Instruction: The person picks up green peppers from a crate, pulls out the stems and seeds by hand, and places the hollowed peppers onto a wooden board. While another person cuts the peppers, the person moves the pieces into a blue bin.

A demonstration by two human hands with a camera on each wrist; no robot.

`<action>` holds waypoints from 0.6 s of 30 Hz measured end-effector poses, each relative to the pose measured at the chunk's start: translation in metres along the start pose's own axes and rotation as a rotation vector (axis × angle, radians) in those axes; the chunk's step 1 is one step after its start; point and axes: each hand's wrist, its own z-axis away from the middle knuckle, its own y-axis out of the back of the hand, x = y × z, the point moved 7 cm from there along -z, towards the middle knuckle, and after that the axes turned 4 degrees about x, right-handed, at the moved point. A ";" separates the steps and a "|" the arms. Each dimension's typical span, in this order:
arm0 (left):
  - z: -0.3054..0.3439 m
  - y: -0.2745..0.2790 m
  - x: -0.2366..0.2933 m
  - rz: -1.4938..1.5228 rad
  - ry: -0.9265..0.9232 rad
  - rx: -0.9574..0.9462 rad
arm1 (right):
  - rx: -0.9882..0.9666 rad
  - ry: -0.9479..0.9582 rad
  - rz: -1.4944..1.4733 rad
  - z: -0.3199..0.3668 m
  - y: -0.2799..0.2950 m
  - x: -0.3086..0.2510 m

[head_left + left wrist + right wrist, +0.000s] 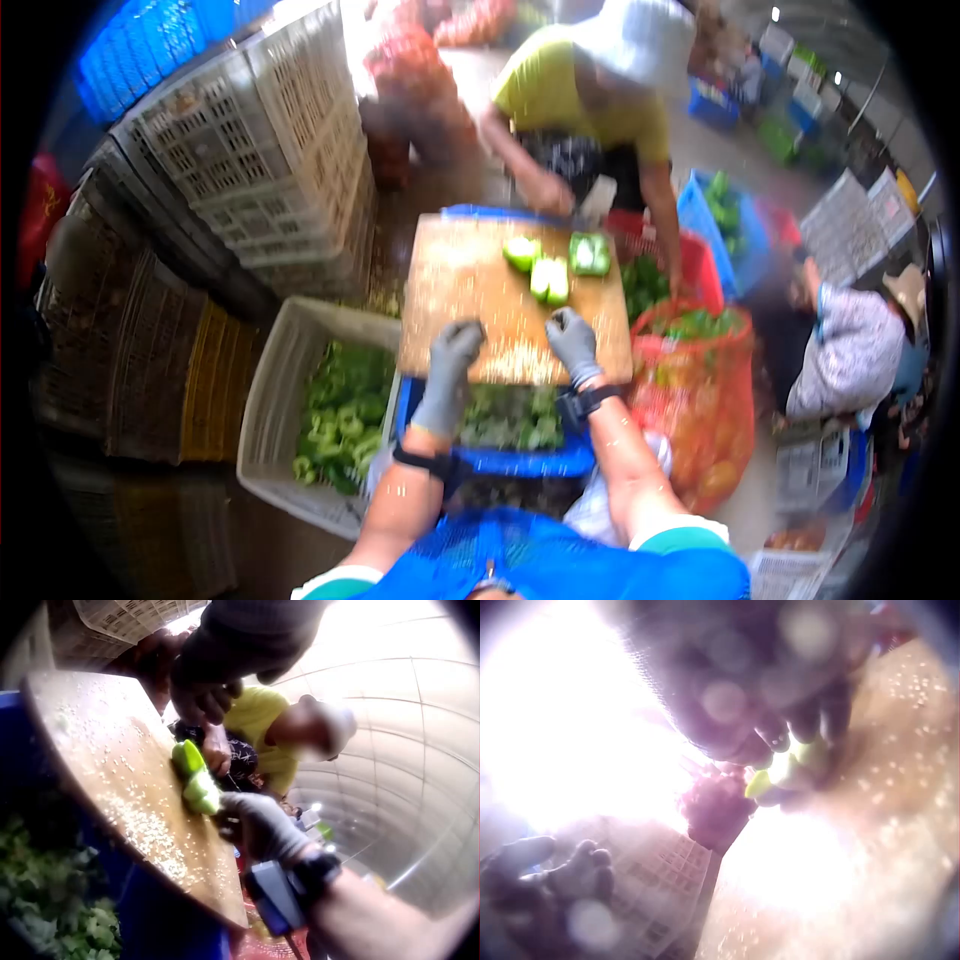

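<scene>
Green bell pepper pieces, cut open, lie on the far part of a wooden cutting board (480, 290): one piece (521, 252), another with its pale inside up (549, 281), and a third (589, 254). My gloved right hand (573, 345) is just on the near side of the middle piece, fingers loosely bent, fingertips right beside the pepper (201, 793) in the left wrist view. Over the board's left part hovers my gloved left hand (457, 352), its fingers loosely curled around nothing visible. Pale seeds (146, 832) are scattered along the board's near edge.
A blue crate (530, 462) with green pieces sits under the board. At left stands a white crate (262, 400) of cut peppers beside stacked crates (270, 130). A red mesh bag (700, 420) is at right. Across the board works a person in yellow (540, 80).
</scene>
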 end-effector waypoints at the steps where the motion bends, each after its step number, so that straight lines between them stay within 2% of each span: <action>1: -0.004 -0.006 -0.005 -0.036 -0.080 -0.082 | 0.019 0.074 0.144 -0.027 0.001 -0.015; 3: -0.006 -0.010 -0.015 -0.194 0.028 -0.072 | -0.046 0.137 0.282 -0.077 -0.026 -0.008; 5: -0.007 -0.009 -0.022 -0.152 0.099 -0.069 | -0.099 0.236 0.398 -0.112 -0.059 0.010; 6: -0.009 -0.007 -0.023 -0.164 0.102 -0.060 | -0.218 0.193 0.439 -0.120 -0.079 0.023; 8: -0.012 -0.006 -0.020 -0.177 0.117 -0.029 | -0.406 0.142 0.472 -0.116 -0.076 0.005; 9: -0.011 -0.004 -0.023 -0.176 0.143 -0.012 | -0.514 0.092 0.491 -0.109 -0.072 -0.002; 11: -0.018 0.002 -0.046 -0.136 0.199 0.010 | -0.564 0.118 0.538 -0.079 -0.057 -0.021; 12: -0.022 0.004 -0.060 -0.162 0.199 0.039 | -0.439 0.185 0.547 -0.059 -0.055 -0.023; 13: -0.028 0.010 -0.082 -0.229 0.255 0.061 | -0.398 0.300 0.535 -0.037 -0.056 -0.028; 15: -0.023 0.011 -0.105 -0.193 0.350 0.163 | -0.440 0.207 0.450 0.004 -0.046 -0.036; 17: -0.009 -0.002 -0.109 -0.068 0.456 0.063 | -0.415 0.077 0.260 0.034 -0.044 -0.027; 18: -0.017 -0.001 -0.134 -0.112 0.512 0.016 | -0.398 0.015 0.160 0.048 -0.047 -0.022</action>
